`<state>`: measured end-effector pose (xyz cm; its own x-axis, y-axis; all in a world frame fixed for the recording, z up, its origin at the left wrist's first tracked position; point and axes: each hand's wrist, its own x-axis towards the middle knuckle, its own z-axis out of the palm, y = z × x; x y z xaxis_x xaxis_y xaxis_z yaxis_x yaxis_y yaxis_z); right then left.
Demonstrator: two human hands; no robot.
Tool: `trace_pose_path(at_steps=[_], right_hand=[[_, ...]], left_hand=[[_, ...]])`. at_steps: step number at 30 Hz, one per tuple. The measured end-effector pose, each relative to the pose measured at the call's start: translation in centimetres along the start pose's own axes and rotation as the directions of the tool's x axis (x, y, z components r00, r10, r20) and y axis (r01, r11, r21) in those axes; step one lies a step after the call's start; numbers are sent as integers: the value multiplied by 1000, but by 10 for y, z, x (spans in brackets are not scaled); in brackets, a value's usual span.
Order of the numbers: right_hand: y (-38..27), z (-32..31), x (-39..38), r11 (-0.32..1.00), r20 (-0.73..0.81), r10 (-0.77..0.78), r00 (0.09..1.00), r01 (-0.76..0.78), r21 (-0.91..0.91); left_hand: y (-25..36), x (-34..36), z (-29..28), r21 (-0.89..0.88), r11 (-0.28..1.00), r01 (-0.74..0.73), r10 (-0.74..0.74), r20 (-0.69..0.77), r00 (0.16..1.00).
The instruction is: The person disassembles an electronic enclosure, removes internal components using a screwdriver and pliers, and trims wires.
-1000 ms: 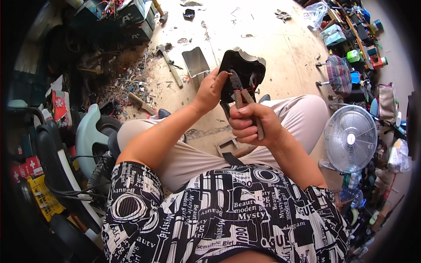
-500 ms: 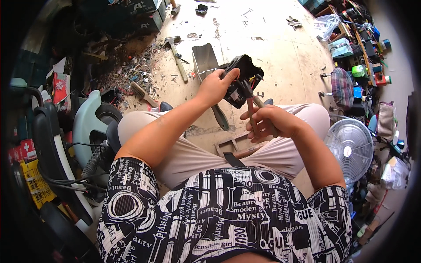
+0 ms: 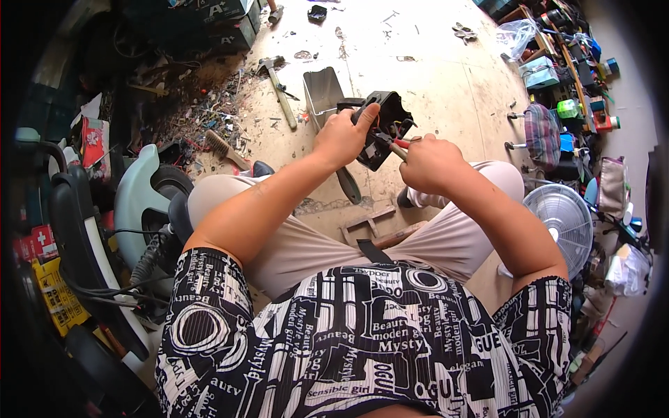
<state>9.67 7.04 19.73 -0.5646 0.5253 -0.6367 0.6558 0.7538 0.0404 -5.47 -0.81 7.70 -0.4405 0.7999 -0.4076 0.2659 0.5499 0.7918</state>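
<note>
My left hand (image 3: pixel 340 138) grips a black plastic housing (image 3: pixel 389 106) by its near left side, thumb on top. The housing is tilted and hollow, and small coloured wires show inside it. My right hand (image 3: pixel 433 161) is closed round a pair of pliers (image 3: pixel 398 150) with worn, reddish handles. Their jaws point into the housing's opening, by the wires; whether they bite on anything is too small to tell. Under the housing, on the floor, lies a grey dustpan (image 3: pixel 324 90) with its dark handle (image 3: pixel 348 185) toward me.
A hammer (image 3: pixel 282 101) and a wooden-handled brush (image 3: pixel 226 148) lie left, beside scattered debris (image 3: pixel 209 111). A wooden frame (image 3: pixel 369 224) is on the floor between my legs. A fan (image 3: pixel 557 226) and a checked stool (image 3: pixel 542 136) stand right; a pale green scooter part (image 3: pixel 136 191) stands left.
My right hand has moved up and its loose fingers have closed round the pliers. The pliers have turned, with their jaws now at the housing's opening. The housing has shifted slightly left.
</note>
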Motion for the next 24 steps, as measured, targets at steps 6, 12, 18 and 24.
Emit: trace_pose_path(at_steps=[6, 12, 18, 24], right_hand=[[-13, -6, 8, 997, 94, 18, 995, -10, -80], [-19, 14, 29, 990, 70, 140, 988, -141, 8], [-35, 10, 30, 974, 107, 223, 969, -226, 23], [-27, 19, 30, 972, -37, 183, 982, -176, 157]], left_hand=[[7, -6, -4, 62, 997, 44, -42, -37, 998], [3, 2, 2, 124, 990, 64, -36, -210, 977], [-2, 7, 3, 119, 991, 62, -39, -192, 981], [5, -6, 4, 204, 979, -31, 79, -231, 970]])
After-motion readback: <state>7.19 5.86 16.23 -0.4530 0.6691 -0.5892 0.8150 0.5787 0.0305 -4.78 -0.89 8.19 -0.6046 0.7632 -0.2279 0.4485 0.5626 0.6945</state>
